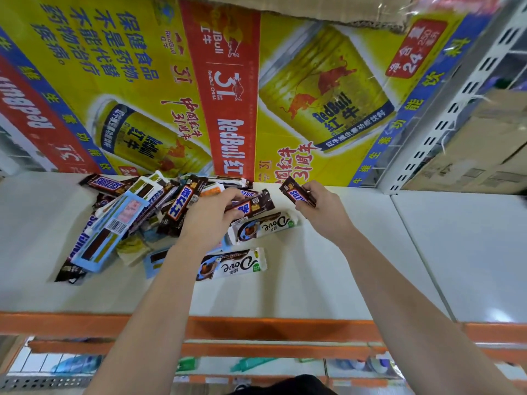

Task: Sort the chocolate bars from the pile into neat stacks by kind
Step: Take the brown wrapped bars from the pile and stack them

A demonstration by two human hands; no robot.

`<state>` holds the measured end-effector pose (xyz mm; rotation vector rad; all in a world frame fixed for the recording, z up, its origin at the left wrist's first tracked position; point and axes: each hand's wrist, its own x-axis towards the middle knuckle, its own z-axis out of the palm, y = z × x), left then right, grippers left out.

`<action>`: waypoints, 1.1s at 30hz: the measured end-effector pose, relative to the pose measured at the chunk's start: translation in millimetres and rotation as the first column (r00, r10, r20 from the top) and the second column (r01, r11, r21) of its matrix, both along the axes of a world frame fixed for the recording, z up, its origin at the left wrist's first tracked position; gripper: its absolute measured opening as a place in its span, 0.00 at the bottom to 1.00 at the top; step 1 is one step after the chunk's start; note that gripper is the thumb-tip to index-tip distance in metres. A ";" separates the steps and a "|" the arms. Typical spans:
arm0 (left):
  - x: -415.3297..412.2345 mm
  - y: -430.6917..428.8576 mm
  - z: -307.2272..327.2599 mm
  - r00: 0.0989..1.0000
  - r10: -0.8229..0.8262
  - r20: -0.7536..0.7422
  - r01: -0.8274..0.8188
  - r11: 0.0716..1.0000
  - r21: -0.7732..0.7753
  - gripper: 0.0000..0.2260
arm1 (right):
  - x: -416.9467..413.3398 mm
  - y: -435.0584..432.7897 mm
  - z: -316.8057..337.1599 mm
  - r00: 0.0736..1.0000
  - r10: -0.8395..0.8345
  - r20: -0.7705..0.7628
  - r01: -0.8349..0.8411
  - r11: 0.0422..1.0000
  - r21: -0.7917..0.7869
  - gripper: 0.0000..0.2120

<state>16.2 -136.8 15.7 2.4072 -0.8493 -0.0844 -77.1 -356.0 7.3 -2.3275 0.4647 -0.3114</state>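
While the left hand (209,216) grips a glossy Snickers bar (252,206), the right hand (320,209) pinches a second Snickers (296,192). Flat white Dove bars (262,228), seemingly two, lie at the pile (128,218)'s five o'clock.

Right hand (320,208) pinching Snickers bar (295,191), left hand (210,216) — gripping second bar (256,206)

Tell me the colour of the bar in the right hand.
The bar is dark brown with blue lettering; head view.

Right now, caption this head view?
Left hand grips one brown Snickers bar, right hand a second bar, beside the chocolate pile on a white shelf.
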 end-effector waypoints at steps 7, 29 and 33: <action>-19.0 -28.7 3.6 0.994 -0.087 -0.070 0.077 0.988 -0.135 0.10 | -42.7 -15.7 0.2 0.991 -0.136 -0.018 0.136 0.990 0.045 0.05; -257.0 -326.9 1.1 0.886 -0.435 -0.160 0.386 0.884 -0.265 0.11 | -342.0 -267.8 -3.1 0.927 -0.371 0.060 0.375 0.904 -0.205 0.06; -287.8 -375.4 -2.6 0.900 -0.367 -0.236 0.310 0.918 -0.245 0.15 | -381.9 -314.6 -7.2 0.928 -0.370 0.045 0.371 0.904 -0.210 0.06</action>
